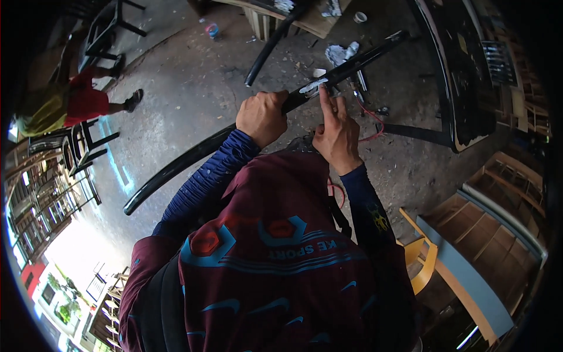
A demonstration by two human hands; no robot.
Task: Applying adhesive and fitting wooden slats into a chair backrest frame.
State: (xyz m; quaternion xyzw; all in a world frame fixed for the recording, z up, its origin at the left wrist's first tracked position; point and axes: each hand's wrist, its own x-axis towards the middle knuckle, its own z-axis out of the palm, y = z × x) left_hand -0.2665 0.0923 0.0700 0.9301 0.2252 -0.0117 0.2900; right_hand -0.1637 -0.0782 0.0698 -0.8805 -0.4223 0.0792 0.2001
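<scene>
A long, curved, glossy black bar [179, 163] runs slantwise in front of me, from low left to upper right. My left hand [262, 119] is wrapped round its middle. Just right of that grip, a whitish smear [312, 86] lies along the bar's upper face. My right hand [339, 130] reaches up to the bar with its index finger stretched out, the tip at the smear's right end. Its other fingers are partly bent, and I see nothing held in them. Crumpled whitish material [336, 55] lies beyond the bar.
Another black bar [271, 50] leans from a wooden bench [311, 24] ahead. A red hose [378, 117] trails over the floor near a silvery tool [362, 79]. A large black panel [460, 76] stands at right, a blue-grey wooden frame [463, 281] below. Someone in red shorts [87, 97] is at left.
</scene>
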